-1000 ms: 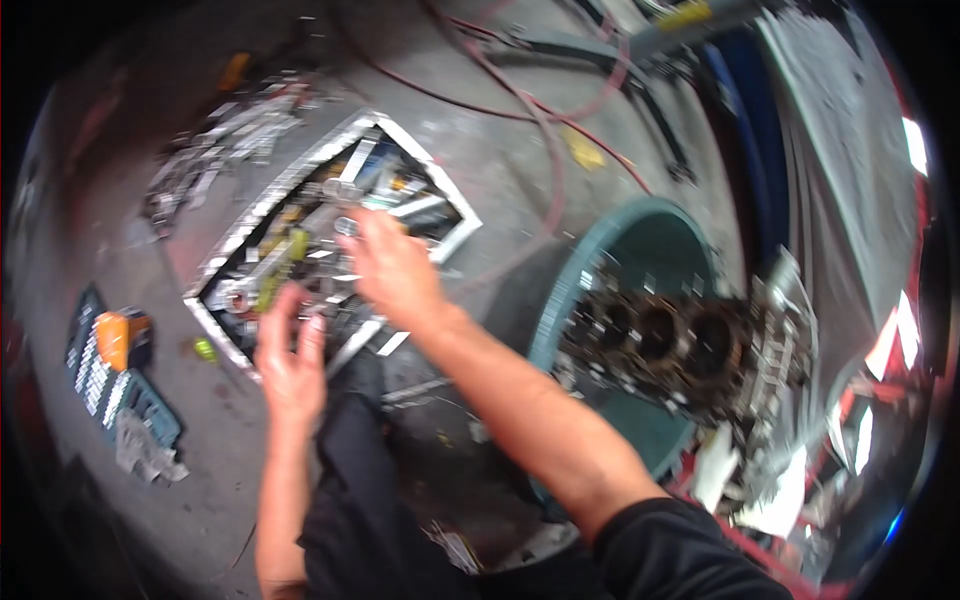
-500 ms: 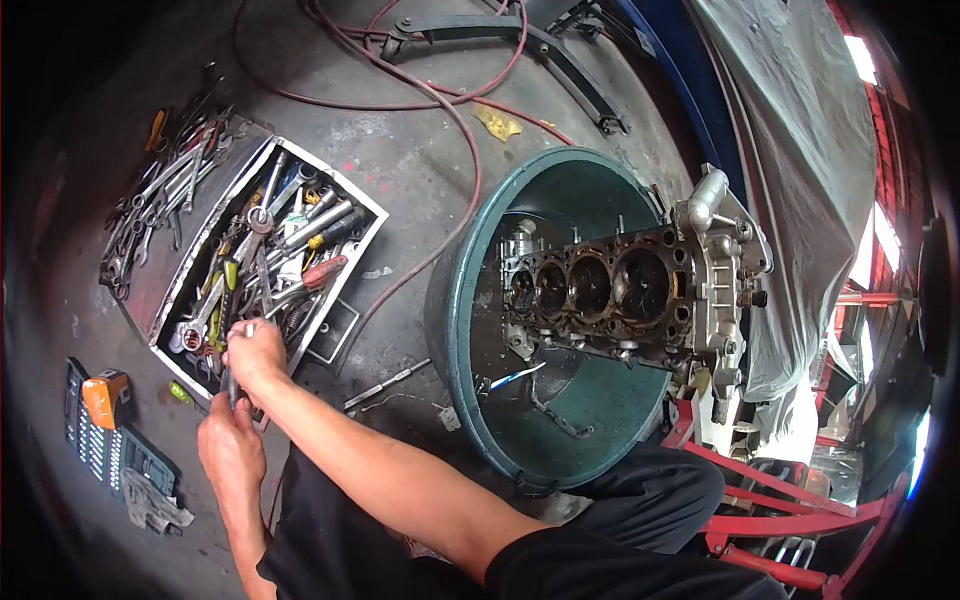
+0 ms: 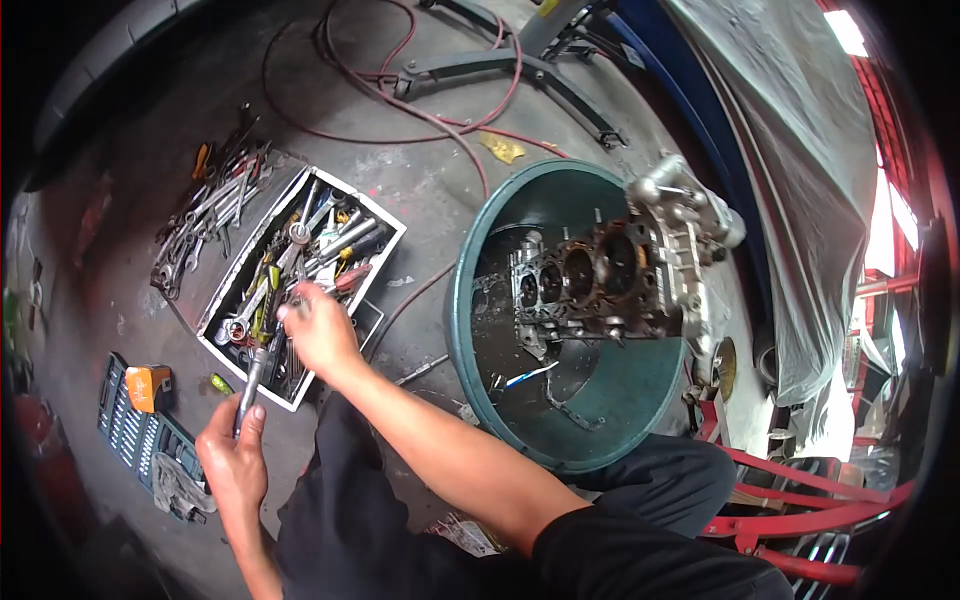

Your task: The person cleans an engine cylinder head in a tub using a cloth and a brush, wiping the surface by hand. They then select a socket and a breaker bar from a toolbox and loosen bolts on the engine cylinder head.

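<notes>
My left hand (image 3: 235,450) is closed round a slim metal bar tool (image 3: 251,385), which points up toward the toolbox. What sits at its far end is hard to make out. Over the white-rimmed toolbox (image 3: 398,232), my right hand (image 3: 322,330) has its fingers curled together. Something small and dark shows at those fingertips, too blurred to name. Beneath it the box is packed with combination wrenches (image 3: 299,232), sockets and screwdrivers, including a red-handled one (image 3: 352,277). My right wrist and forearm cover part of the near side of the box.
An engine block (image 3: 590,280) stands tilted in a green tub (image 3: 468,370), with a white-and-blue brush (image 3: 530,375) beside it. Several wrenches (image 3: 205,220) lie beyond the toolbox. A socket set case (image 3: 125,435), an orange box (image 3: 147,388) and a red hose (image 3: 350,137) are on the floor.
My hands were close together on the bar tool and are now apart. My right hand has moved up over the toolbox, and the view has shifted.
</notes>
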The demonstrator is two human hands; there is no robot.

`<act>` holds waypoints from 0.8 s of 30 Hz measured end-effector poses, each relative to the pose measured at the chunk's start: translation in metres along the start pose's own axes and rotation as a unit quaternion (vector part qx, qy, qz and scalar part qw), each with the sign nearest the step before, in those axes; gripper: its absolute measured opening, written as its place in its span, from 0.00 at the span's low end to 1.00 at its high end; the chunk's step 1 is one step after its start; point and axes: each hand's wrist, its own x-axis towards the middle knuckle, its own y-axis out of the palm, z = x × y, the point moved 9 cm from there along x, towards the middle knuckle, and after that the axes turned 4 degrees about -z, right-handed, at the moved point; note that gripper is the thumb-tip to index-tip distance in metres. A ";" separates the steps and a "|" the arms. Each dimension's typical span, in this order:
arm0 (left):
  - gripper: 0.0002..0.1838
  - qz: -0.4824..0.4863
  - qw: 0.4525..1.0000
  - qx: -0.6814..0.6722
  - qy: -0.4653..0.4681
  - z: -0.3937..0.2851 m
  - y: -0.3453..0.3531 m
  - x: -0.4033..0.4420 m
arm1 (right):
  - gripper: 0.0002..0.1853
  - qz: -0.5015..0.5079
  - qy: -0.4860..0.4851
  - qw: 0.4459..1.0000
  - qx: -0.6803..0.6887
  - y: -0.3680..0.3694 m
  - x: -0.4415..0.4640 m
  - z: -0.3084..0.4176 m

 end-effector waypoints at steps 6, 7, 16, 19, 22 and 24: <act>0.13 0.069 0.982 -0.049 0.169 -0.109 -0.052 -0.050 | 0.08 0.050 -0.285 0.951 -0.106 -0.116 -0.101 0.145; 0.13 0.091 0.976 -0.011 0.196 -0.136 -0.056 -0.063 | 0.07 0.066 -0.299 0.944 -0.124 -0.131 -0.113 0.158; 0.17 0.107 0.757 0.269 0.585 -0.290 -0.029 -0.225 | 0.08 0.171 -0.264 0.940 -0.134 -0.253 -0.188 0.173; 0.14 0.181 0.759 0.258 0.570 -0.300 -0.005 -0.244 | 0.08 0.133 -0.293 0.927 -0.194 -0.280 -0.223 0.167; 0.13 0.253 0.740 0.251 0.570 -0.302 0.027 -0.263 | 0.08 0.111 -0.288 0.920 -0.241 -0.310 -0.239 0.159; 0.12 0.188 0.748 0.170 0.613 -0.306 0.034 -0.272 | 0.10 0.099 -0.228 0.926 -0.284 -0.333 -0.234 0.147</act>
